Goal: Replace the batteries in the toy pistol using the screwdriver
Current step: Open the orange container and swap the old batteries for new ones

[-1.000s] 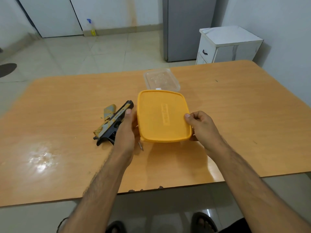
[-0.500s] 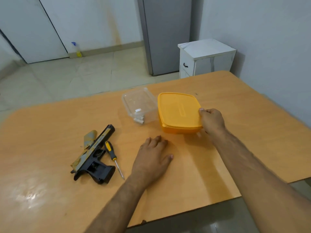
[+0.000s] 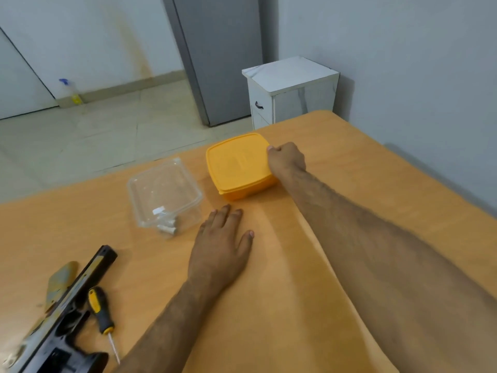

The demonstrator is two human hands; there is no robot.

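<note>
The right hand (image 3: 286, 160) reaches far across the orange-brown table (image 3: 390, 200) and grips the far right corner of a yellow lidded container (image 3: 238, 165), thumb on the lid's edge and fingers curled down round the side; the box sits flat on the tabletop. The left hand (image 3: 220, 249) lies palm down on the table nearer the body, fingers straight and slightly spread, holding nothing, with its fingertips just short of the yellow container's near edge. Just to the left of that hand and a little beyond it stands a clear plastic tub (image 3: 164, 192) with no lid, beside the yellow container but apart from it; at its near end lie a few small pale cylinders that look like batteries (image 3: 167, 228), though they are too blurred to be sure. Further to the left of the left hand and closer to the body lies the toy pistol (image 3: 63, 313), black with a worn yellowish top, its muzzle pointing away toward the tub. Between the pistol and the left forearm lies the screwdriver (image 3: 103, 319), yellow-and-black handle against the pistol's frame and its thin shaft pointing toward the body. A flat tan piece (image 3: 60, 281) lies on the pistol's far left side, touching it. Beyond the right hand, off the table, stands a small white cabinet (image 3: 290, 87).
</note>
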